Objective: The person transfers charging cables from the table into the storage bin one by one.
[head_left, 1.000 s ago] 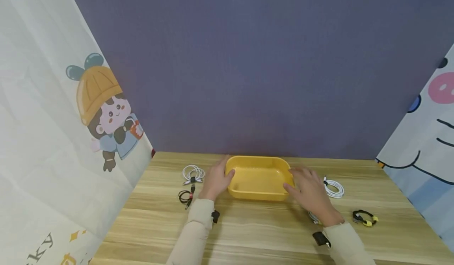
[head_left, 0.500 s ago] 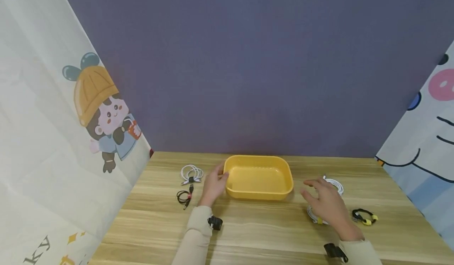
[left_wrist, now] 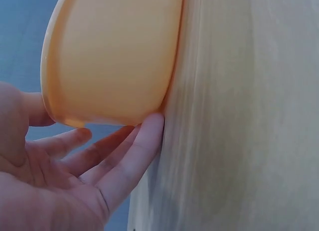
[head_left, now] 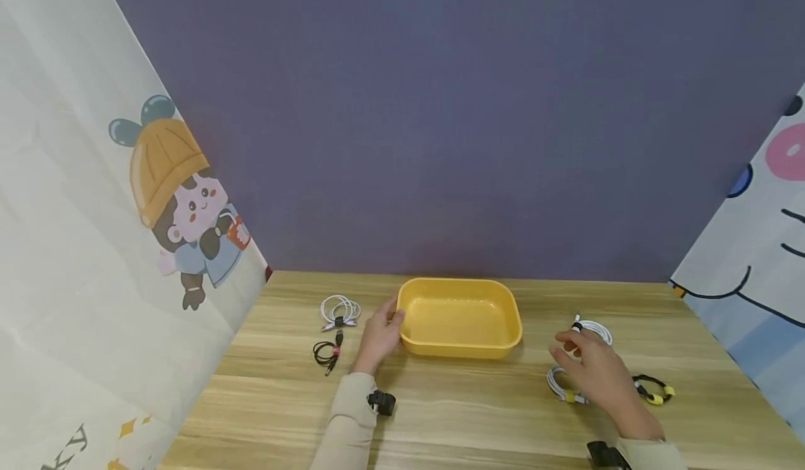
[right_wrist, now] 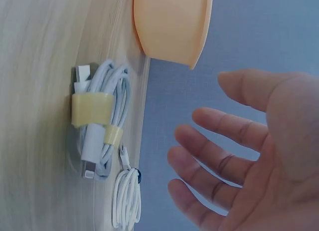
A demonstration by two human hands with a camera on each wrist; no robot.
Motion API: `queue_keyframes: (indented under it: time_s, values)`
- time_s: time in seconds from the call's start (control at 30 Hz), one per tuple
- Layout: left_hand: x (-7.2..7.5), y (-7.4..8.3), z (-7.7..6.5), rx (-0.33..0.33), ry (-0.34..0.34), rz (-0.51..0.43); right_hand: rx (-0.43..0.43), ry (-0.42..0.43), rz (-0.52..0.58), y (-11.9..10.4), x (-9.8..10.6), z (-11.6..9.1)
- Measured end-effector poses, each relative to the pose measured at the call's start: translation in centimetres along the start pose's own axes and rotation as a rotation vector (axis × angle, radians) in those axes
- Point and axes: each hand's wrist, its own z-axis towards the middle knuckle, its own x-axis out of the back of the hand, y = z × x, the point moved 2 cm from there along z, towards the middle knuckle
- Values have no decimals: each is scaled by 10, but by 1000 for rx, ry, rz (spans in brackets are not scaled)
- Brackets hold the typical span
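Note:
A yellow plastic tray (head_left: 459, 350) with rounded corners and a raised rim stands near the back of the table. At its left end, my left hand (head_left: 379, 335) holds it, thumb at the rim and fingers against the outer wall, as the left wrist view shows. My right hand (head_left: 594, 372) hovers with loosely bent fingers to the right of the tray, holding nothing. Just beside that hand lies a coiled grey-white cable (right_wrist: 102, 116) with a yellow strap. Behind it is a white coiled cable (right_wrist: 127, 198) with a dark tie, partly covered by my fingers in the head view.
Right of my right hand lies a black cable (head_left: 654, 390) with yellow straps. On the left sit a white cable (head_left: 339, 309) with a black tie and a black cable (head_left: 327, 351) with a red tie. A dark blue-grey panel (head_left: 465, 121) rises behind the table.
My right hand has come off the tray's right end and moved right and nearer, over the cables. My left hand stays at the tray's left end.

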Motion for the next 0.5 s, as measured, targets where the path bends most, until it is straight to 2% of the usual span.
queue_keyframes:
  time_s: [0.13,0.27,0.5]
  values:
    - [-1,-2,-1,4,-8,-16,-17,-28,-3,4,1,0]
    - [-2,-4,0,2,-8,-32,-49,-92,5,7,1,1]
    - [0,-7,-1,1,-3,-32,-47,-185,26,5,-7,-3]
